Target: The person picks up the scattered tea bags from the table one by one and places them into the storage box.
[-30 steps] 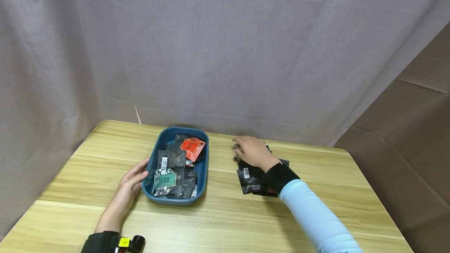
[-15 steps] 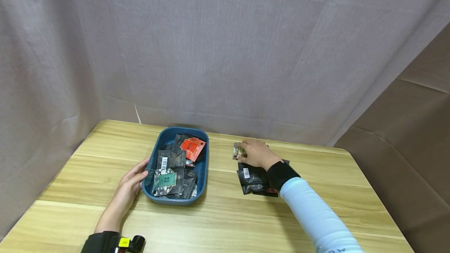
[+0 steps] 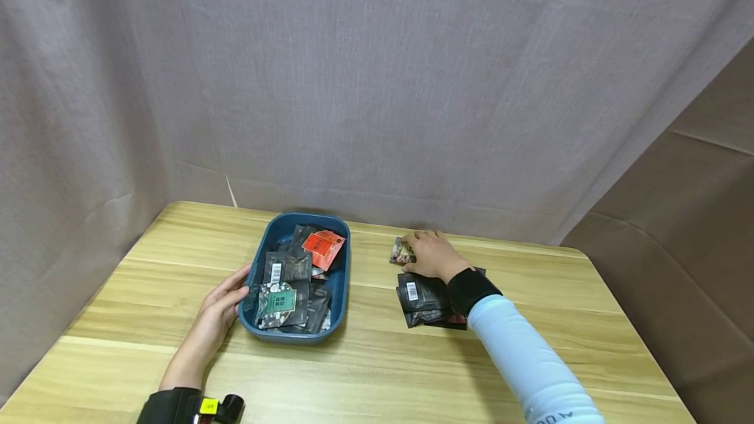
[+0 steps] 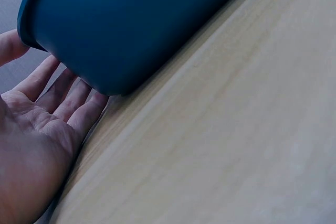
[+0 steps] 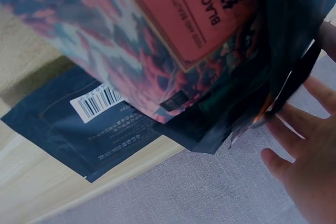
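Note:
My left hand [image 3: 216, 309] rests against the left wall of a blue plastic bin [image 3: 296, 339], fairly straight fingers on its outside and the thumb at the rim. Small tea packets lie in the bin, among them a green-labelled packet [image 3: 279, 303] and an orange packet [image 3: 324, 248]. To the right, my right hand [image 3: 432, 255] reaches over a pile of black packets [image 3: 421, 293] and grips packet edges. A flowery packet [image 3: 400, 252] shows past its fingertips. The right wrist view has a red-labelled black tea packet [image 5: 189, 14] up close, the thumb partly hidden behind dark foil.
A wooden table [image 3: 377, 378] bears everything, with a grey cloth [image 3: 377, 97] hanging along its back edge. Beside the pile, in the right wrist view, a dark barcoded packet [image 5: 94, 129] lies flat. Brown cloth [image 3: 677, 228] hangs at the right.
My right hand has drawn back slightly to the right over the pile, uncovering more of the flowery packet, which has shifted a little. The left hand and the bin have stayed put.

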{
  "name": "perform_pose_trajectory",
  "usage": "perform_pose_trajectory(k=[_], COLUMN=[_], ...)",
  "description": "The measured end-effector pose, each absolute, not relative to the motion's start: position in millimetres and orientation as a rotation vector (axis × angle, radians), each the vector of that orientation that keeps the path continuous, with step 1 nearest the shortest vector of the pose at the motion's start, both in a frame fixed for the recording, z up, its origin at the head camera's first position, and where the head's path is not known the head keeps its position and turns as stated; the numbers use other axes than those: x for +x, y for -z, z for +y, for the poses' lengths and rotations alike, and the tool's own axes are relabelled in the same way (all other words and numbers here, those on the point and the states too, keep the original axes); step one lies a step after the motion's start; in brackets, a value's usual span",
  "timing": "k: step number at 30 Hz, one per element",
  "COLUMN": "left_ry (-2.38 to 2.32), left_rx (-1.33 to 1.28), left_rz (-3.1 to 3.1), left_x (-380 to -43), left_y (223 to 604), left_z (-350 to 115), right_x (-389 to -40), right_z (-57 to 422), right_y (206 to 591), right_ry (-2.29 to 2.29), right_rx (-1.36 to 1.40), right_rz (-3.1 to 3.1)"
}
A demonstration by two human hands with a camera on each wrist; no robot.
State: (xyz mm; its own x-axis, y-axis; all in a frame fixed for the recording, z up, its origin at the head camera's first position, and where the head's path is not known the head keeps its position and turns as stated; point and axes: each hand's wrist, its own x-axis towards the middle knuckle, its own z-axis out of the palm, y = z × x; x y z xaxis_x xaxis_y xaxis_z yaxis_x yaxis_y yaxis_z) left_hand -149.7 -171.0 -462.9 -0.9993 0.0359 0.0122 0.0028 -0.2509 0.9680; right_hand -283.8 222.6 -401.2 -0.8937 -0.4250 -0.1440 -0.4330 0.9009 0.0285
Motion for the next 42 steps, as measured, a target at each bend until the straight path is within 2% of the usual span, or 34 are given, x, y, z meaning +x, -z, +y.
perform_pose_trajectory(k=[15,32,42], left_ry=[-2.484,-2.455,-2.49], left_rx=[0.074,0.051,0.069], left_rz=[1.902,1.926,1.893], left_x=[-150,-149,-149], left_y=[462,464,464], left_z=[-171,-171,-171], right_x=[-271,-197,-175], right_z=[214,135,102], right_y=[385,375,392], right_ry=[0.101,0.233,0.162], right_rx=[-0.759,-1.336,-1.468], right_rz=[3.075,3.07,2.998])
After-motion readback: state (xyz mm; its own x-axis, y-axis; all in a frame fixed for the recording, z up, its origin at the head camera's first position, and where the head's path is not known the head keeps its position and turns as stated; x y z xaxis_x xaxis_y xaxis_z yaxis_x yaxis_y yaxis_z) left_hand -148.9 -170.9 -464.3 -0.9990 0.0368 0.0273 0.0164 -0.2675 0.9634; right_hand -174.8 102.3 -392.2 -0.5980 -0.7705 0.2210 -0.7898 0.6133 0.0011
